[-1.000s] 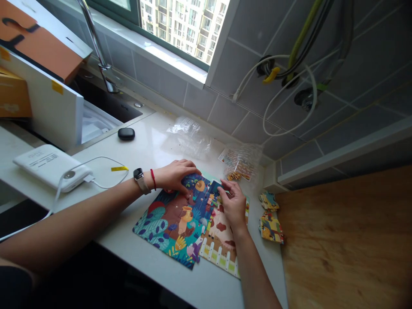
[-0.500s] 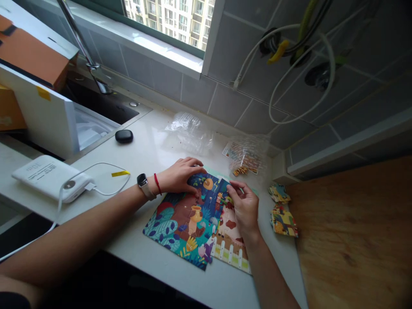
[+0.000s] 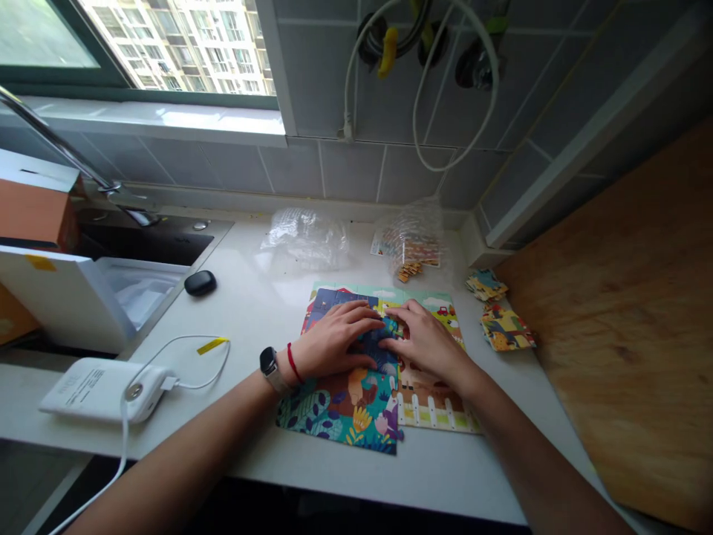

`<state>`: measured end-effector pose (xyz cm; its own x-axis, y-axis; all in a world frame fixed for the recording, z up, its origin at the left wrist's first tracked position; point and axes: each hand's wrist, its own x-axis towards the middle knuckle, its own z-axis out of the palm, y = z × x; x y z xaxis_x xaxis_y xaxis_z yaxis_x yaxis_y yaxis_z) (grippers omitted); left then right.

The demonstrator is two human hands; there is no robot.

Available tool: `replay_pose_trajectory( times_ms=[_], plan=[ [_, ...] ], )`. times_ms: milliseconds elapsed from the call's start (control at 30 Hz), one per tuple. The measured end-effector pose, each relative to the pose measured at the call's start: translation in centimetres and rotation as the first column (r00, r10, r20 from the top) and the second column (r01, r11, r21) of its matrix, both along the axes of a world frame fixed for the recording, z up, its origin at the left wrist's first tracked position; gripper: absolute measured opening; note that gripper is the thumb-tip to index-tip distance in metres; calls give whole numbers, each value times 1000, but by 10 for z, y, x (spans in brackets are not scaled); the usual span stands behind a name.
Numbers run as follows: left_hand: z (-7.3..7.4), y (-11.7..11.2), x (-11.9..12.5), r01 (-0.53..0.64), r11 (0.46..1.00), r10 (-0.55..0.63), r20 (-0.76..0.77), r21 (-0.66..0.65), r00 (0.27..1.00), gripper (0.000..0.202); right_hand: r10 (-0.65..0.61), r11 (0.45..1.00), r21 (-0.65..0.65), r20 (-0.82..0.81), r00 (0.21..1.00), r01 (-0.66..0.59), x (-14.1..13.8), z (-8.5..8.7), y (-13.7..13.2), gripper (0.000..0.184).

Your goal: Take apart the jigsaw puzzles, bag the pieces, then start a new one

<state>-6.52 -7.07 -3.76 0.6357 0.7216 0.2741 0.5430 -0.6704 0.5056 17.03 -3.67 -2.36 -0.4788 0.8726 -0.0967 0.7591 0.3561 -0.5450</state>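
A colourful jigsaw puzzle [image 3: 356,416] lies flat on the white counter [image 3: 245,312]. My left hand [image 3: 334,343], with a watch and a red string at the wrist, rests flat on the puzzle's middle, fingers stretched to the right. My right hand [image 3: 428,343] lies flat beside it on the puzzle, fingers pointing left and meeting the left fingertips. Both hands press on the pieces at the centre; what lies under the fingers is hidden. Loose puzzle pieces [image 3: 504,327] sit in small stacks to the right.
A clear bag with pieces [image 3: 412,241] and an empty plastic bag [image 3: 306,234] lie behind the puzzle. A black case [image 3: 200,282], a white power bank [image 3: 100,386] with cable, a sink [image 3: 145,245], and boxes [image 3: 50,297] stand left. A wooden board [image 3: 629,312] is at right.
The view has swung so the puzzle now faces me squarely. My right hand, raised with fingers pinched before, has come down flat onto the puzzle beside the left hand.
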Motion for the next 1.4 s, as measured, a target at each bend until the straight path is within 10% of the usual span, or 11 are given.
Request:
replay_pose_trajectory(
  times_ms=[333, 600, 1233, 1400],
  plan=[
    [-7, -2, 8, -43, 997, 46, 57, -62, 997, 73, -19, 998, -54, -45, 999, 17, 3, 2, 4, 43],
    [-6, -2, 9, -86, 995, 88, 54, -41, 995, 89, -142, 960, -277, -381, 914, 34, 3, 2, 3, 19],
    [-8, -2, 3, -102, 993, 105, 37, -63, 994, 94, -251, 883, -465, -583, 773, -64, 7, 3, 9, 38],
    [-8, 0, 1, -73, 994, 75, 33, -79, 997, 108, -216, 816, -572, -431, 876, -80, 10, 4, 6, 33]
  ],
)
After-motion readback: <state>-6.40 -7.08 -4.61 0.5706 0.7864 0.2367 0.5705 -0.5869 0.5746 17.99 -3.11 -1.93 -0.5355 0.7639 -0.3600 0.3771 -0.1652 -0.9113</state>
